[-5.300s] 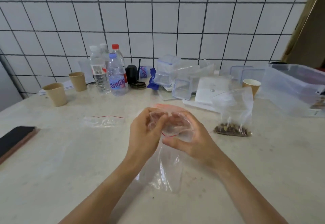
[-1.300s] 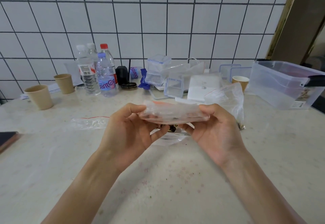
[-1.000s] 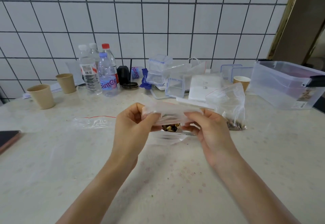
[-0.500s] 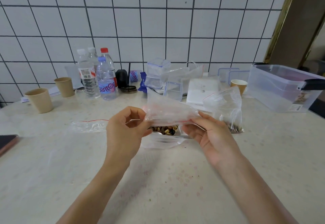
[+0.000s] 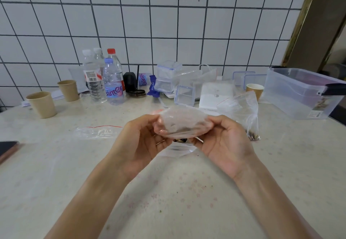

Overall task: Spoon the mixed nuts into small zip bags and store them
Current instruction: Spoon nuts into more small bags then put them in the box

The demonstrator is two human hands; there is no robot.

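Note:
I hold a small clear zip bag (image 5: 182, 123) with a red seal above the table, stretched flat between both hands. My left hand (image 5: 139, 142) pinches its left end and my right hand (image 5: 224, 141) pinches its right end. Just behind and under the bag lies an open bag of mixed nuts (image 5: 179, 142), mostly hidden by my hands. Another zip bag with some nuts (image 5: 243, 115) stands upright to the right. An empty zip bag (image 5: 97, 131) lies flat on the left.
Water bottles (image 5: 104, 81), two paper cups (image 5: 42, 104) and small clear boxes (image 5: 168, 77) line the back by the tiled wall. A large clear storage bin (image 5: 303, 94) sits at the right. A dark phone (image 5: 7, 147) lies at the left edge.
The bag went from a loose, upright hold to being pulled flat and level between both hands, which moved apart again. The view shifted slightly.

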